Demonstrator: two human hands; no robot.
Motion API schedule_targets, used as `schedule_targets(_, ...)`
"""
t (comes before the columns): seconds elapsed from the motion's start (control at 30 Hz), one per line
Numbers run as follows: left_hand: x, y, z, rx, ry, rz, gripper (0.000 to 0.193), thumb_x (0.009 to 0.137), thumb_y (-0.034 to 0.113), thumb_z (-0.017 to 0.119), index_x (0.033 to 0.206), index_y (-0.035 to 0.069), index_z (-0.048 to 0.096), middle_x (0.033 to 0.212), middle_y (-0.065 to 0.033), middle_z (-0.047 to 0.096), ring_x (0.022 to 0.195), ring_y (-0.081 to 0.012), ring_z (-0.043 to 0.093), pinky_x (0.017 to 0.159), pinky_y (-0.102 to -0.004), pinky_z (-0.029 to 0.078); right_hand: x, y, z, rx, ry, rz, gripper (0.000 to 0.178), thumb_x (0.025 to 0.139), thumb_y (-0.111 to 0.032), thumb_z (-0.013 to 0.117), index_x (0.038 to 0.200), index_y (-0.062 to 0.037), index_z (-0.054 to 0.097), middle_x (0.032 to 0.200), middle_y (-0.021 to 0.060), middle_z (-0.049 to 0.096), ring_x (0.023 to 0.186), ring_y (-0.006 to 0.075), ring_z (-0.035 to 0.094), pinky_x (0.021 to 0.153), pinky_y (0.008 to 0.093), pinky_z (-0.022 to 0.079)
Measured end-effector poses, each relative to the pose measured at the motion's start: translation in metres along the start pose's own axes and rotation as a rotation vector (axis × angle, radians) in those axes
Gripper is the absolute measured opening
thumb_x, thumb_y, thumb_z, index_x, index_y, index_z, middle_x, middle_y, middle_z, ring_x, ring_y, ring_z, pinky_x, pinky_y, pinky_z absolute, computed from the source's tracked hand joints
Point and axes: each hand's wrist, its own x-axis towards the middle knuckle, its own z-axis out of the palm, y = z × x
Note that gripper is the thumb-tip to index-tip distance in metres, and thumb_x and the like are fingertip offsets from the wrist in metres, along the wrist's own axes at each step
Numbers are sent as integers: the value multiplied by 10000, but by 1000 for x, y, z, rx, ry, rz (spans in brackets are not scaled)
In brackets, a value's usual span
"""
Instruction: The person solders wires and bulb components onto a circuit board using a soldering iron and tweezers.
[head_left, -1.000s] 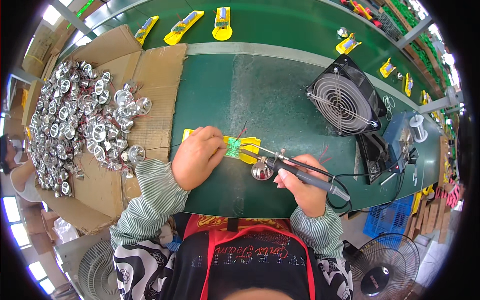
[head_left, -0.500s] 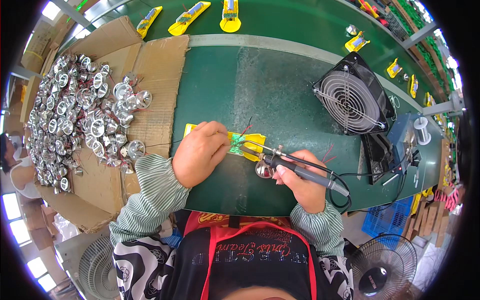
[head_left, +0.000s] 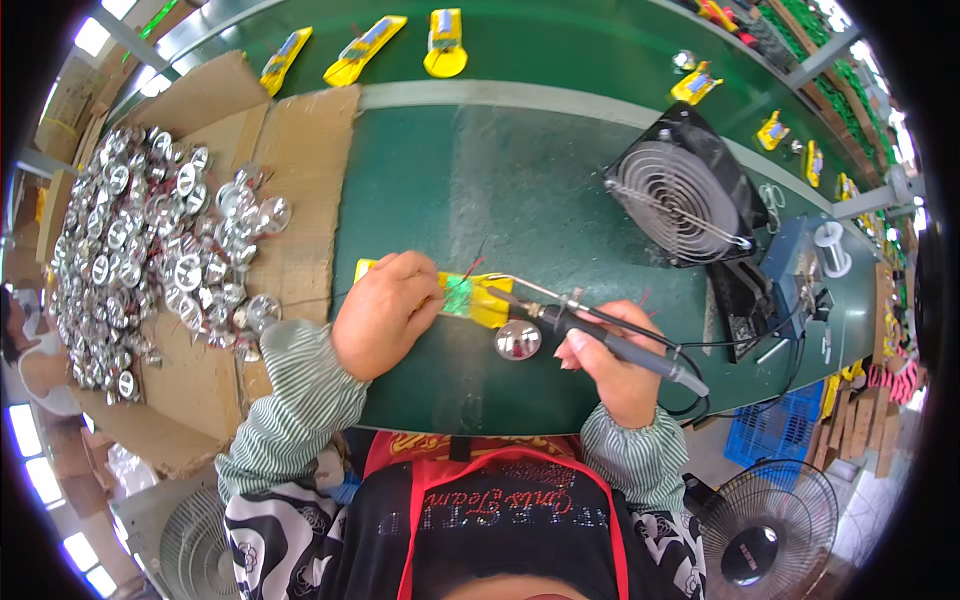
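My right hand (head_left: 622,375) grips a grey and black soldering iron (head_left: 610,345) with a thin metal feed tube running along it. Its tip points left, close to the right side of a small green circuit board (head_left: 457,296) in a yellow plastic housing (head_left: 492,305). Bent over the housing's left part, my left hand (head_left: 388,315) has its fingers closed on it; the fingertips are partly hidden. Thin red and dark wires rise from the board. A shiny lamp reflector (head_left: 517,340) lies just below the housing, near the iron.
A cardboard box (head_left: 300,210) full of shiny reflectors stands at left. A black fan (head_left: 680,190) sits at right, near a blue soldering station (head_left: 795,265) and a solder spool (head_left: 830,248). More yellow housings (head_left: 445,45) lie along the far green strip.
The iron's tip has drawn slightly right, away from the board. The reflector now shows more fully beside the iron. The whole view has shifted a little; my left hand stays on the housing.
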Motion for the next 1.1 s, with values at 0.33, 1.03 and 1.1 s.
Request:
schedule_targets(0.33, -3, 16, -2, -54, -8, -272, 242, 709, 34, 649, 927, 22, 546, 966, -156, 535, 818, -321, 584, 731, -381, 473, -2, -1, -13, 54, 28, 1, 157, 806, -39, 641, 922, 29, 559, 755, 98, 647, 631, 113, 623, 546, 220, 498)
schedule_targets(1.03, 58, -18, -45, 618, -222, -65, 419, 683, 392, 690, 970, 100, 598, 833, -101, 605, 786, -284, 606, 687, -384, 490, -7, -4, -39, 232, 107, 17, 169, 804, -39, 641, 926, 42, 557, 767, 128, 650, 666, 135, 637, 597, 236, 521)
schedule_targets(1.1, 106, -28, -37, 581, -179, -83, 403, 699, 394, 679, 946, 87, 593, 846, -120, 613, 795, -302, 608, 690, -402, 489, -1, 1, -41, 229, 142, 26, 183, 797, -37, 647, 930, 47, 552, 773, 136, 650, 677, 143, 641, 600, 242, 523)
